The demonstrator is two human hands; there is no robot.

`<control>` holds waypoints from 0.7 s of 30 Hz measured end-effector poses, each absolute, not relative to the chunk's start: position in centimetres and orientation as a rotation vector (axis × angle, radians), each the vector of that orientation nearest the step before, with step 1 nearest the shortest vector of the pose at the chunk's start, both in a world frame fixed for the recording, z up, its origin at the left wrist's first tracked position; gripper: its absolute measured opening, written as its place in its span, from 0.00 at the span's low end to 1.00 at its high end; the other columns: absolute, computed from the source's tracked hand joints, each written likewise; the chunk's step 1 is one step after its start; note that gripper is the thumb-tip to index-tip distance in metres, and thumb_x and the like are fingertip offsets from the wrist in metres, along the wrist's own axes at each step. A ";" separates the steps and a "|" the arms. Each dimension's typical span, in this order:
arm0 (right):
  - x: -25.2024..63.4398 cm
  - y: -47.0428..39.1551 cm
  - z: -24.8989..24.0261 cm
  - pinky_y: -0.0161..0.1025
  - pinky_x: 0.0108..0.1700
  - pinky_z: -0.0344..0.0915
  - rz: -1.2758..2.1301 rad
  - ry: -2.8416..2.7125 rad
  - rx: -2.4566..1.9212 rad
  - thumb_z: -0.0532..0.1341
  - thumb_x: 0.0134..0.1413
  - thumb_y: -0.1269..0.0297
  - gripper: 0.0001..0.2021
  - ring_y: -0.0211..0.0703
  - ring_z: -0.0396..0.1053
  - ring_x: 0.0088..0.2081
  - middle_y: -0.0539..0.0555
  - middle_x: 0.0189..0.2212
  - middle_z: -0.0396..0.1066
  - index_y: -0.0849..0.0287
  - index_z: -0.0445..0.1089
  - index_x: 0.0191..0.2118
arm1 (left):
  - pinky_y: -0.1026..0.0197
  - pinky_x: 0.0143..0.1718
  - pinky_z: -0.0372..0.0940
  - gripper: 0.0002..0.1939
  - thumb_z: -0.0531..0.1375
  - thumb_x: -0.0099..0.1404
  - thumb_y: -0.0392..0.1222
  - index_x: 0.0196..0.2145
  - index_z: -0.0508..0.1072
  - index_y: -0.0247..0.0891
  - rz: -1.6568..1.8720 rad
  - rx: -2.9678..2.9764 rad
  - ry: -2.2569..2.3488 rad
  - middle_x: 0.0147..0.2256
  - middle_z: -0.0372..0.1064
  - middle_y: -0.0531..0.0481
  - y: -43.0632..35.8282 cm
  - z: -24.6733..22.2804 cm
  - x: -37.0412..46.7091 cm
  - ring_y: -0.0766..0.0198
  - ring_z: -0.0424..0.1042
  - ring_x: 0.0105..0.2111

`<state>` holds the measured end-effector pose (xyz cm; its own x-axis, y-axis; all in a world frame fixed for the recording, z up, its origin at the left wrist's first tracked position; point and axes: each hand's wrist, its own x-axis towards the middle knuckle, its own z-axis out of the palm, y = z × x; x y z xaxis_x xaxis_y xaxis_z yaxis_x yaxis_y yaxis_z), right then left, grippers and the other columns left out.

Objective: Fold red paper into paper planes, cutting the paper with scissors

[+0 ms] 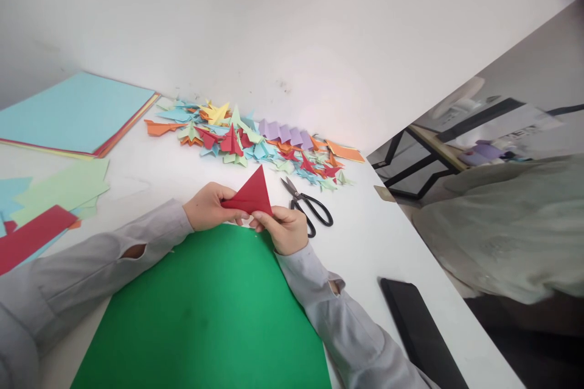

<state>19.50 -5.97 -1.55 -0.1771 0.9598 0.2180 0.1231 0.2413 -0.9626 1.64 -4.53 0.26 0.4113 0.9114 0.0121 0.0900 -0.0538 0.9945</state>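
Observation:
A folded piece of red paper with a pointed top is held up between my two hands. My left hand pinches its left corner, and my right hand grips its lower right edge with thumb and fingers. Both hands are just above the far edge of a large green sheet on the white table. Close to the right hand lie scissors with black handles, their blades slightly apart.
Many folded paper shapes lie heaped along the wall. A stack of coloured sheets is at the back left, with loose paper strips in front. A black flat object lies at right. A person's clothing shows beyond the table.

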 end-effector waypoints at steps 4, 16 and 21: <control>19.4 -6.0 -1.4 0.33 0.22 0.68 1.095 -1.503 -1.068 0.65 0.45 0.59 0.10 0.36 0.67 0.16 0.49 0.16 0.73 0.56 0.75 0.19 | 0.66 0.24 0.66 0.06 0.67 0.44 0.38 0.19 0.75 0.34 0.845 1.479 0.956 0.19 0.73 0.53 -4.7 0.6 1.7 0.66 0.70 0.21; 19.4 -6.1 -1.2 0.34 0.23 0.69 1.141 -1.513 -1.049 0.66 0.44 0.60 0.08 0.37 0.68 0.18 0.50 0.17 0.74 0.56 0.76 0.20 | 0.66 0.24 0.67 0.07 0.68 0.44 0.39 0.20 0.75 0.33 0.837 1.462 0.975 0.19 0.73 0.51 -4.5 0.6 1.5 0.65 0.72 0.21; 19.3 -6.1 -0.9 0.34 0.24 0.69 1.204 -1.451 -1.062 0.64 0.45 0.55 0.12 0.36 0.68 0.17 0.51 0.17 0.74 0.57 0.76 0.20 | 0.65 0.24 0.67 0.10 0.69 0.44 0.41 0.23 0.75 0.32 0.839 1.450 0.961 0.19 0.73 0.51 -4.5 0.6 1.5 0.65 0.72 0.21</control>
